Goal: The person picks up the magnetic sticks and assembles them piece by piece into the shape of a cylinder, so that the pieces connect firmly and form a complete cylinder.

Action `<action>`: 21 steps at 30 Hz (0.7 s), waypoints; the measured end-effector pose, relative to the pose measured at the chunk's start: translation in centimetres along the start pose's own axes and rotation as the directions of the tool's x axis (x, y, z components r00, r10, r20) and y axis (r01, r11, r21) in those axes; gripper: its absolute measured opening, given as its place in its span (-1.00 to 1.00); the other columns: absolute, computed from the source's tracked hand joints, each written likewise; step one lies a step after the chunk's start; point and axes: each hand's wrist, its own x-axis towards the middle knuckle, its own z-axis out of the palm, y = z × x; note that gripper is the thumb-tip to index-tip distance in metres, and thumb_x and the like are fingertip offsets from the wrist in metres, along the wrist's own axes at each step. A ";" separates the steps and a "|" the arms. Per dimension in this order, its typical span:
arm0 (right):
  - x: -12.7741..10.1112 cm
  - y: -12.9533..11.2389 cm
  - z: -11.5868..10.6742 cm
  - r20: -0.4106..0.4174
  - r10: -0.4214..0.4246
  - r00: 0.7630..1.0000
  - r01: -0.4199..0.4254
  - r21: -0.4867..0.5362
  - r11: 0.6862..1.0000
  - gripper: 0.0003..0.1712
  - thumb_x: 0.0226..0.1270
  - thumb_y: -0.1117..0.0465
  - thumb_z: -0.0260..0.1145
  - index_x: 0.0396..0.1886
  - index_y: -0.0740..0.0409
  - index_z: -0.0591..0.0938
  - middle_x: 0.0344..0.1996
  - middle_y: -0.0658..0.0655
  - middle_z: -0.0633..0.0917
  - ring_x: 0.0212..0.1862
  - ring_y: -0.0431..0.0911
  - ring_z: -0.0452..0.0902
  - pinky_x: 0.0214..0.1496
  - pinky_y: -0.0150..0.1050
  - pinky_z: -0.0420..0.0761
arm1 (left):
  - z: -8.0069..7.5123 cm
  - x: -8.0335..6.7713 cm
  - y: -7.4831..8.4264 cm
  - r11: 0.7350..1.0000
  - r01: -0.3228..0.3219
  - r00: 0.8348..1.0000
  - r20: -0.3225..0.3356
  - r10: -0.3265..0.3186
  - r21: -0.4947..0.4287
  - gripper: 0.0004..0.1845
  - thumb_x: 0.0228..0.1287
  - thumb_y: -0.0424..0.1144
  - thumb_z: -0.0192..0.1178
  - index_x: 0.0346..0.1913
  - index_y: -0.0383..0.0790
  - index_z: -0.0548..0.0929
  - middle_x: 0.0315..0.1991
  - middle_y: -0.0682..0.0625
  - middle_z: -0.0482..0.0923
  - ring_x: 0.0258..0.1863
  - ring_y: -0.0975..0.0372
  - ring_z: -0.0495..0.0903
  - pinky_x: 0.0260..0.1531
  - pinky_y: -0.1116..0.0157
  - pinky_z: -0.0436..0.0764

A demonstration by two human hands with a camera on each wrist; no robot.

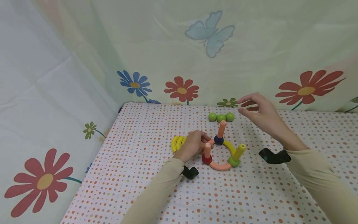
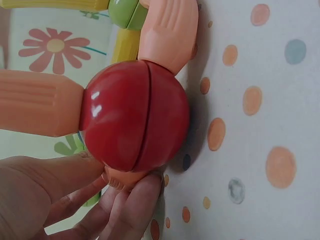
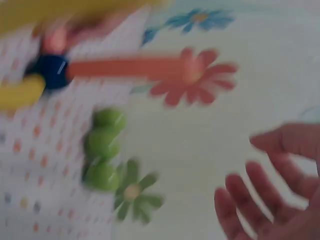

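Observation:
A toy ring of curved pieces and balls stands mid-table: a red ball (image 1: 206,160), a blue ball (image 1: 218,140) and a green ball (image 1: 233,161), each with an upright stick. My left hand (image 1: 193,144) grips the curved orange piece (image 2: 125,177) between the red ball (image 2: 135,115) and the blue ball. My right hand (image 1: 255,110) hovers in the air above and right of the ring, fingers loosely spread, holding nothing. Three loose green balls (image 1: 221,117) lie in a row just left of it. The right wrist view is blurred; the right hand's fingers (image 3: 265,200) appear beside the green balls (image 3: 102,150).
A few yellow curved pieces (image 1: 177,143) lie stacked behind my left hand. The dotted tablecloth (image 1: 134,174) ends at a left edge (image 1: 92,168). A floral curtain (image 1: 181,56) closes the back and left.

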 end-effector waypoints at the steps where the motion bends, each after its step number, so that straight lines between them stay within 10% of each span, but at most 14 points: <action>1: 0.6 0.9 0.2 0.041 -0.011 0.999 0.012 -0.023 1.000 -0.67 0.53 0.37 0.29 0.21 0.39 0.56 0.17 0.39 0.50 0.16 0.29 0.52 0.23 0.19 0.53 | 0.0 0.0 -0.1 1.000 0.001 1.000 0.003 -0.001 -0.005 -0.81 0.29 -0.39 0.47 -0.06 -0.29 0.77 -0.37 0.06 0.70 -0.47 0.30 0.63 -0.50 0.39 0.64; 11: 3.6 8.0 2.6 0.300 -0.080 0.950 0.118 -0.111 0.987 -0.55 0.43 0.45 0.36 0.27 0.48 0.55 0.29 0.52 0.46 0.28 0.44 0.41 0.24 0.38 0.49 | 0.4 -0.4 -0.7 0.993 -0.032 0.999 0.029 0.035 -0.115 -0.82 0.31 -0.48 0.41 -0.07 -0.32 0.73 -0.34 0.05 0.74 -0.42 0.29 0.68 -0.46 0.36 0.68; 21: 3.5 8.7 5.2 0.238 0.015 0.971 0.023 -0.153 0.988 -0.53 0.38 0.48 0.36 0.26 0.50 0.54 0.16 0.54 0.47 0.12 0.44 0.51 0.12 0.31 0.59 | -0.1 0.0 0.1 1.000 0.012 1.000 -0.020 -0.011 0.019 -0.83 0.28 -0.38 0.48 -0.10 -0.25 0.77 -0.40 0.09 0.69 -0.51 0.30 0.62 -0.52 0.39 0.63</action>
